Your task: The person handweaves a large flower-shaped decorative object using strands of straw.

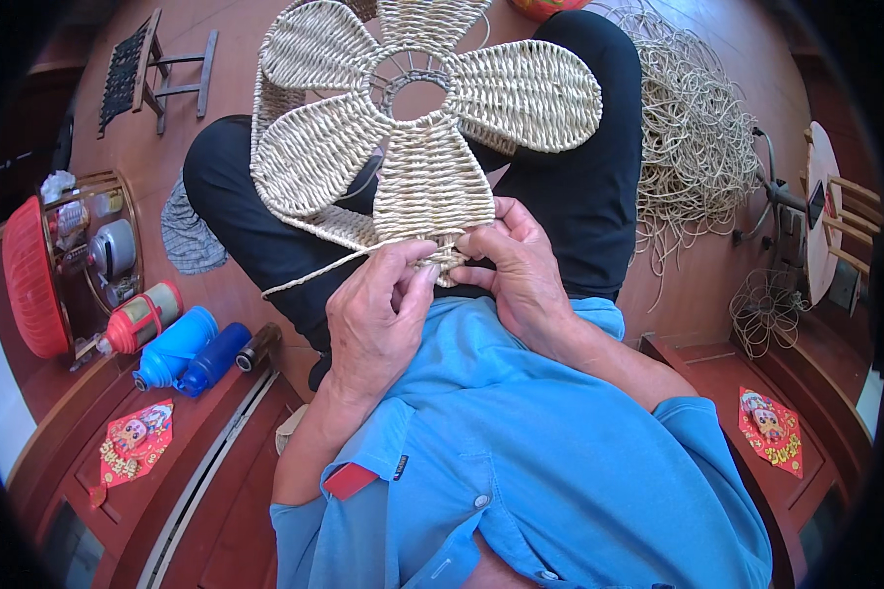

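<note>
A flower-shaped piece woven from pale straw cord rests across my lap, its petals spread round an open ring at the centre. Woven side walls show behind the left petals. At the near end of the lowest petal, my left hand is closed with thumb and fingers pinching the cord at the edge. A loose length of cord sticks out to the left from there. Facing it, my right hand grips the same woven edge from the right, fingers bent round it. The fingertips hide the exact crossing of the strands.
A large heap of loose straw cord lies on the floor at the right, with a flower-shaped wire frame nearer. Far left stands a small stool. Several flasks, including a light blue one, lie at the left near a red plastic basket.
</note>
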The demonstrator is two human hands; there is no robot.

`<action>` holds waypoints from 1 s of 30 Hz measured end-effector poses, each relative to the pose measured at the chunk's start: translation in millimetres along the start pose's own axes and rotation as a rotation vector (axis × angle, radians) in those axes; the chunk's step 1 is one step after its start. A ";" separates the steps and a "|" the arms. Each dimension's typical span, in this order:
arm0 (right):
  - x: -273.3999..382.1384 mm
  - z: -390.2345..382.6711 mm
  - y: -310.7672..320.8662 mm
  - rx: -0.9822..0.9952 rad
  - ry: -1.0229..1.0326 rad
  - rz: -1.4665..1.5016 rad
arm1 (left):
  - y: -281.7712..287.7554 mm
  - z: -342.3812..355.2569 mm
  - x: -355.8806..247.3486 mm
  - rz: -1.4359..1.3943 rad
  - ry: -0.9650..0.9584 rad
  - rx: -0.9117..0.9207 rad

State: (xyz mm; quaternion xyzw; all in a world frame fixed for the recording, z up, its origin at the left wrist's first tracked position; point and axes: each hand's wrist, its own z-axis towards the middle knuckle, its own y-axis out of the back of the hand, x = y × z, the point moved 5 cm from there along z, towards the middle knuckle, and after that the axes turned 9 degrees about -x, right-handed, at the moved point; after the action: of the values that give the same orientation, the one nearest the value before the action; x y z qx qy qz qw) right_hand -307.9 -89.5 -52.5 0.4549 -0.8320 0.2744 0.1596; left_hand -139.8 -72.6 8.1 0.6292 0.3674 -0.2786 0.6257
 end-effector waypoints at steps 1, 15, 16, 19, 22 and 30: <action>-1.1 -0.3 0.1 -0.003 -0.035 0.014 | -0.4 0.6 -0.5 0.002 -0.001 0.001; -13.0 15.8 14.6 0.321 -0.352 0.350 | -9.6 6.7 -7.8 0.021 -0.090 0.022; -12.8 14.7 13.9 0.311 -0.384 0.400 | -10.7 6.6 -7.1 0.021 -0.090 0.022; -16.1 14.7 17.3 0.277 -0.451 0.534 | -14.0 7.3 -7.7 0.028 -0.130 0.017; -14.4 14.0 24.6 0.195 -0.489 0.556 | -16.2 9.1 -13.6 0.094 -0.211 0.024; 22.0 -12.1 63.8 0.270 -0.230 0.371 | -28.4 14.7 -31.1 0.271 -0.424 0.049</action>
State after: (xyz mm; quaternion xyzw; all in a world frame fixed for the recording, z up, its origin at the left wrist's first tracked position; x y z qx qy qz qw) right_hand -373.3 -69.2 -51.3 0.3401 -0.8696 0.3542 -0.0512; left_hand -179.1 -92.3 15.8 0.6152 0.1334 -0.3265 0.7051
